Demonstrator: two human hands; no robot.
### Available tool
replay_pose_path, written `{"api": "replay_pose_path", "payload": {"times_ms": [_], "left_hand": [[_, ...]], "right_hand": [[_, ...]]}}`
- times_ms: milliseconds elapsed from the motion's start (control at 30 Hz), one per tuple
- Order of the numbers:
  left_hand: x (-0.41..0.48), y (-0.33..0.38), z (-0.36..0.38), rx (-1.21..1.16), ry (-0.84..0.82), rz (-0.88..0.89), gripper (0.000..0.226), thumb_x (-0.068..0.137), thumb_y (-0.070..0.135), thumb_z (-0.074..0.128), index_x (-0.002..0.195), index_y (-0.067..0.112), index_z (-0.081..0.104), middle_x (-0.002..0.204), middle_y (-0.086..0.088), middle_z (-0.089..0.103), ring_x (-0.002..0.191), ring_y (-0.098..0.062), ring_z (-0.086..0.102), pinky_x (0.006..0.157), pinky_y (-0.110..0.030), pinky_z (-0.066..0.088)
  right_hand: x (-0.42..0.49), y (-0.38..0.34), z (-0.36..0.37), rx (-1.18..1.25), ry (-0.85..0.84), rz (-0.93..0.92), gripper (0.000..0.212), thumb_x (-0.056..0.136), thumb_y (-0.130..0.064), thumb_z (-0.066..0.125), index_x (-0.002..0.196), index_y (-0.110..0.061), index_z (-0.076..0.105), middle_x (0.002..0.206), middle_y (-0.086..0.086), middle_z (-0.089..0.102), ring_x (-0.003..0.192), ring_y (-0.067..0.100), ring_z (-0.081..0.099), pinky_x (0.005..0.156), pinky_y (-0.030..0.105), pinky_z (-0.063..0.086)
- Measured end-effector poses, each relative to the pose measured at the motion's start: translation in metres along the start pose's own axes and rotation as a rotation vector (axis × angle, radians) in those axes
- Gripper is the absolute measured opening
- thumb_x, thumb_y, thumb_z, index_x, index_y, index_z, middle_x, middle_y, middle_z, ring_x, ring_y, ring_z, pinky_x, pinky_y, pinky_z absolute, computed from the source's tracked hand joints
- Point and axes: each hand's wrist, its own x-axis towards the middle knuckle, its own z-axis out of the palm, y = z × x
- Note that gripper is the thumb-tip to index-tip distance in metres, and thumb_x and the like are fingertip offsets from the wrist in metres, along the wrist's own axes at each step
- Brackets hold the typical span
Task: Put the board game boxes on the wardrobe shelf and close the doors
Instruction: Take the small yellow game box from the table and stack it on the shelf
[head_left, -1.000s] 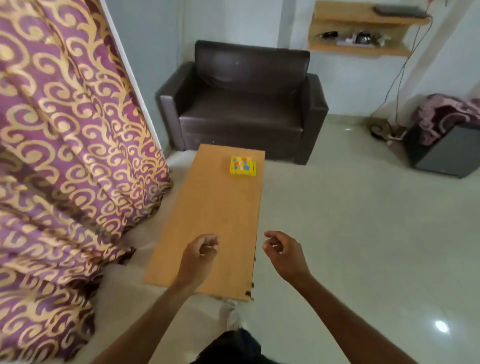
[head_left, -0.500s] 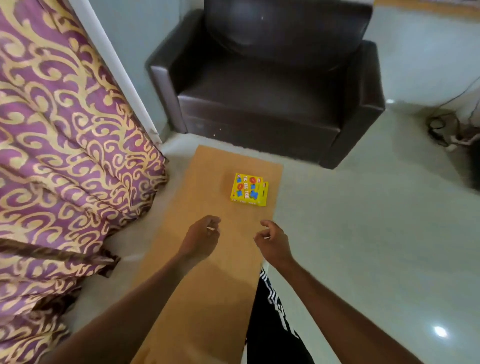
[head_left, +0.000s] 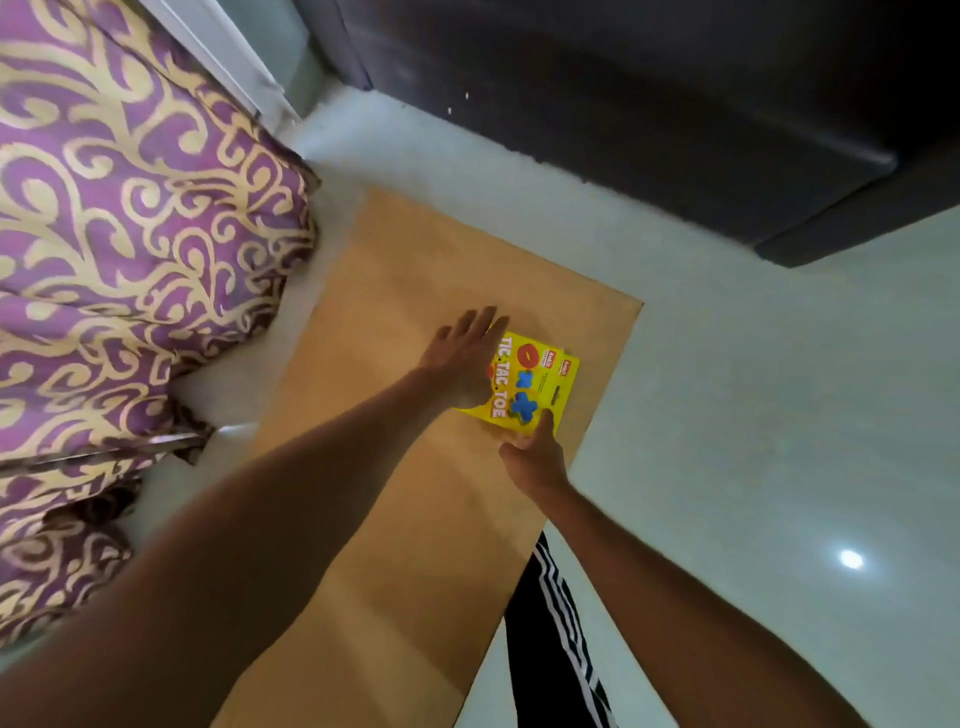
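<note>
At the far left a purple and gold patterned curtain (head_left: 119, 249) hangs down to the pale floor (head_left: 753, 415), clear of the low wooden table (head_left: 395, 519) that runs up the middle of the view. The left hand (head_left: 464, 358) reaches over the tabletop with its fingers spread wide and flat, lying on the left part of the yellow tic-tac-toe box (head_left: 530, 387); it presses or steadies the box but does not grasp it. The box lies flat near the far right corner of the tabletop, close to the right edge. There may be two thin boxes stacked, since a second yellow edge shows at the right, but I cannot tell for sure. The right hand (head_left: 532, 452) meets the box's near edge, thumb on top and the other fingers tucked under or hidden, so a pinch seems to be forming. Beyond the table's far end stands a dark sofa (head_left: 649, 114).

The task looks barely begun: the box is not yet lifted, no wardrobe or shelf is in view, and shelving and door closing all remain.
</note>
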Motion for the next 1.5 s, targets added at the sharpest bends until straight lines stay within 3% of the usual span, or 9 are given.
{"api": "replay_pose_path", "payload": {"times_ms": [100,200,300,433,533,633,833,1300,1500], "left_hand": [[0.004,0.002,0.005,-0.042,-0.033,-0.058,0.088,0.078,0.025,0.063,0.152,0.018,0.016,0.159,-0.005,0.019,0.144,-0.028,0.021,0.112,-0.042,0.028],[-0.014,-0.001,0.014,-0.173,-0.047,-0.270,0.064,0.079,0.031,0.060,0.138,0.017,0.039,0.141,-0.010,0.044,0.131,-0.032,0.039,0.102,-0.042,0.037],[-0.035,-0.011,0.038,-0.501,-0.099,-0.502,0.059,0.077,0.029,0.061,0.132,0.015,0.044,0.134,-0.012,0.052,0.125,-0.034,0.048,0.096,-0.041,0.043],[-0.054,-0.014,0.057,-1.022,-0.060,-0.388,0.050,0.066,0.021,0.068,0.116,0.017,0.057,0.111,0.000,0.065,0.106,-0.023,0.063,0.082,-0.030,0.049],[-0.076,-0.009,0.058,-1.169,-0.115,-0.385,0.045,0.064,0.018,0.066,0.108,0.014,0.066,0.097,0.002,0.065,0.091,-0.014,0.058,0.073,-0.018,0.046],[-0.104,0.000,0.062,-1.359,-0.131,-0.429,0.032,0.067,0.012,0.067,0.100,0.014,0.068,0.094,-0.003,0.066,0.084,-0.016,0.058,0.062,-0.014,0.046],[-0.246,0.023,0.075,-1.609,0.096,-0.671,0.057,0.084,-0.002,0.061,0.134,0.020,0.045,0.094,-0.006,0.062,0.069,-0.006,0.054,0.054,-0.023,0.039],[-0.623,0.138,0.290,-1.831,0.916,-0.802,0.050,0.082,0.006,0.072,0.128,0.014,0.055,0.119,-0.009,0.064,0.101,-0.022,0.067,0.069,-0.023,0.053],[-0.750,0.198,0.381,-1.766,1.238,-0.995,0.073,0.066,0.006,0.078,0.129,0.026,0.047,0.100,-0.008,0.060,0.079,-0.020,0.065,0.066,-0.031,0.057]], "right_hand": [[0.007,0.000,-0.010,0.011,0.038,-0.013,0.084,0.081,-0.014,0.064,0.150,-0.012,0.016,0.135,0.014,0.057,0.118,0.036,0.056,0.092,0.038,0.046],[0.014,-0.003,-0.027,0.109,0.138,-0.063,0.080,0.078,-0.012,0.068,0.146,-0.016,0.026,0.130,0.009,0.061,0.110,0.032,0.063,0.088,0.037,0.050],[0.023,-0.008,-0.038,0.145,0.121,-0.057,0.062,0.076,-0.014,0.072,0.127,-0.020,0.038,0.114,0.003,0.069,0.099,0.027,0.069,0.080,0.034,0.053],[0.032,-0.014,-0.040,0.118,0.072,-0.056,0.044,0.073,-0.003,0.071,0.113,-0.009,0.053,0.114,0.008,0.068,0.103,0.027,0.065,0.076,0.024,0.043],[0.029,-0.015,-0.040,0.081,0.017,-0.094,0.056,0.071,-0.008,0.073,0.123,-0.013,0.053,0.122,0.006,0.066,0.109,0.027,0.064,0.083,0.031,0.050],[0.017,-0.013,-0.041,0.034,-0.073,-0.113,0.088,0.071,-0.014,0.071,0.148,-0.026,0.031,0.135,0.001,0.058,0.120,0.024,0.058,0.099,0.046,0.050],[-0.087,-0.013,-0.024,-0.096,-0.293,-0.309,0.086,0.081,-0.005,0.067,0.151,-0.028,0.024,0.134,-0.003,0.057,0.114,0.016,0.058,0.091,0.043,0.055],[-0.382,0.128,0.065,-0.458,-0.771,-0.725,0.085,0.081,-0.001,0.067,0.149,-0.030,0.026,0.120,0.000,0.062,0.104,0.022,0.065,0.077,0.048,0.060],[-0.498,0.197,0.132,-0.685,-0.985,-0.959,0.076,0.080,-0.001,0.066,0.129,-0.053,0.040,0.107,-0.008,0.066,0.092,0.014,0.066,0.070,0.041,0.061]]}}
